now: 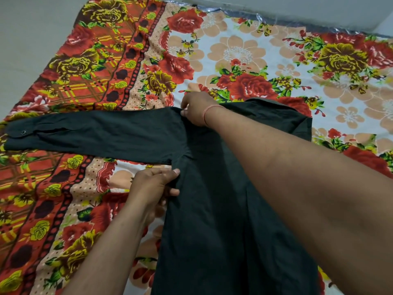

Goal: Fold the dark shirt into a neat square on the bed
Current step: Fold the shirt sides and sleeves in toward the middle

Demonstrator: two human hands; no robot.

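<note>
Sleeve-fold step: right hand (196,108) pinches dark shirt (223,209) shoulder, left hand (155,184) grips armpit edge; next, swing sleeve (89,135) across body.

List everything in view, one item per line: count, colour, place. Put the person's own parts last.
dark shirt: one, black, spread flat on the bed, body running toward the camera
sleeve: one, black, stretched out to the left across the sheet, cuff with a button at the far left
bedsheet: one, floral in red, orange, yellow and white, covering the bed
floor: pale, along the left and top edges
wrist band: one, pinkish, on the right wrist
left hand: one, pinching the shirt's edge just below the armpit
right hand: one, pinching the shirt at the shoulder where the sleeve joins
</note>
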